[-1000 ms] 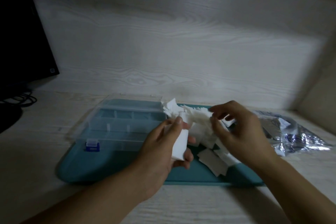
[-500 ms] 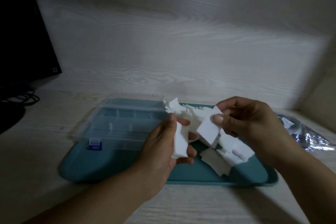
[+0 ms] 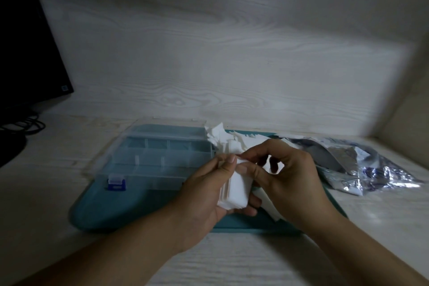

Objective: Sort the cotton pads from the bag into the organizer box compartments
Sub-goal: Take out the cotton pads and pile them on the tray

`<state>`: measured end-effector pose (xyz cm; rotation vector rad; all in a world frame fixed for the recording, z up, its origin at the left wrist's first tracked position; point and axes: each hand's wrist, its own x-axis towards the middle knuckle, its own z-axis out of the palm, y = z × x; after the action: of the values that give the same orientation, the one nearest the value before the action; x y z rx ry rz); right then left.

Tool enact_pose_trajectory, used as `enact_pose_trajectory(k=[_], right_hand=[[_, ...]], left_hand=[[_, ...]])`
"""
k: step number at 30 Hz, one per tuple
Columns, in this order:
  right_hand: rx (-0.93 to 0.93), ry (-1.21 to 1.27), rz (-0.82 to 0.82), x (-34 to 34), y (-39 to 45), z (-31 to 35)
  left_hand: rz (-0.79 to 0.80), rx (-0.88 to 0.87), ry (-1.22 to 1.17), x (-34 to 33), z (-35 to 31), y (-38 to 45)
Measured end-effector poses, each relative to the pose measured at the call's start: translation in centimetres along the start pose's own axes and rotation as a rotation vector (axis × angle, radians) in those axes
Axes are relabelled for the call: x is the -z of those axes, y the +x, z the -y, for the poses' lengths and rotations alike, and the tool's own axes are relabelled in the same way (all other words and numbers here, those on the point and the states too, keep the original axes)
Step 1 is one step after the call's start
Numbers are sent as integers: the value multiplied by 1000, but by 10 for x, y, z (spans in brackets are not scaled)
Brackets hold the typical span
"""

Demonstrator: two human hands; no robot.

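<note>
1. The stack of cotton pads stands on edge in my left hand, fingers curled round it, above the teal tray.
2. My right hand pinches the stack's top edge.
3. I judge the pads light, soft and easily fanned; hold them across the flat faces.
4. More loose pads lie beside the organizer box; the bag lies further right.

No text, number or brand can be read. The crumpled silver bag carries dark blue printing, but it is too blurred and creased to make out. A small pale sticker sits at the lower corner of the black monitor; its marks are too small to read. The blue latch on the organizer box shows no lettering.
</note>
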<state>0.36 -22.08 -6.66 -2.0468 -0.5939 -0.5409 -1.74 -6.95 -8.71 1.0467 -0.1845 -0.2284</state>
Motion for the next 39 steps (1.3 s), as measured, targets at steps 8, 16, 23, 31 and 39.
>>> enact_pose_trajectory(k=[8,16,23,31,39], right_hand=[[-37,-66,-21,27,20,-16],[-40,-581,773,48,21,-33],[-51,-581,727,37,19,-28],[-67,-306,482,38,21,-23],[-241,-55,409,52,26,-13]], left_hand=[[-18,-37,13,1,-2,-1],[-42,-35,2,1,-3,-1],[-51,-30,8,0,-3,1],[-48,-49,6,0,-3,0],[-55,-68,23,2,-1,0]])
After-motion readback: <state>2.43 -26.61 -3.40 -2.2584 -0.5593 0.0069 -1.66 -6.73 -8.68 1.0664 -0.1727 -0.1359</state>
